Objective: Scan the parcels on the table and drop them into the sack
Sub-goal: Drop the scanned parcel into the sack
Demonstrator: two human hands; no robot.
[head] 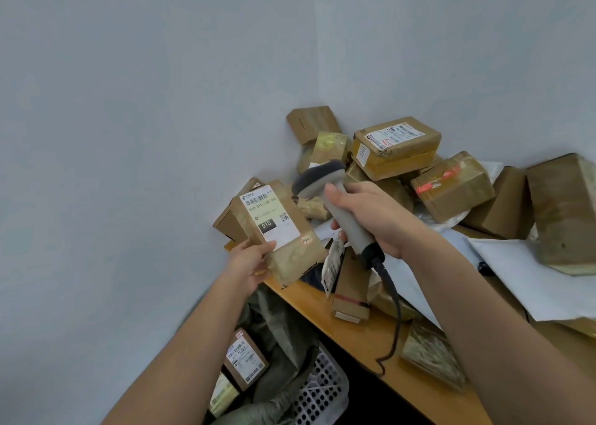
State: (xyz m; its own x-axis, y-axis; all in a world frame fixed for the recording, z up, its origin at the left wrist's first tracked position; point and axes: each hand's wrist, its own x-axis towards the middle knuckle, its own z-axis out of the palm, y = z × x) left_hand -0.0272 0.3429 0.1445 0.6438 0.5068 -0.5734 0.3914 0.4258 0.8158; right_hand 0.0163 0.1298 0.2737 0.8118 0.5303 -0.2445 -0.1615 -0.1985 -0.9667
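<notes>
- Heaping behind and to the right of both hands: pile of brown taped cardboard parcels (396,147) on the pale wooden table (364,337), unscanned by the look of it.
- Grey-green fabric sack (280,344), mouth open, directly below the left hand, beside the table's edge; labelled parcels already lie inside.
- Flat brown cardboard parcel with white shipping label (274,228), long axis running up and away to the left, label face turned toward the camera; barcode at its far upper end, just left of the scanner head.
- Grey handheld barcode scanner with dark head and coiled cable (335,205), head close to the parcel's top edge.
- Right hand (371,218): fingers wrapped round the scanner handle.
- Left hand (251,260): pinching the parcel's lower left corner; nearer the sack, so the drop likely falls to it.
</notes>
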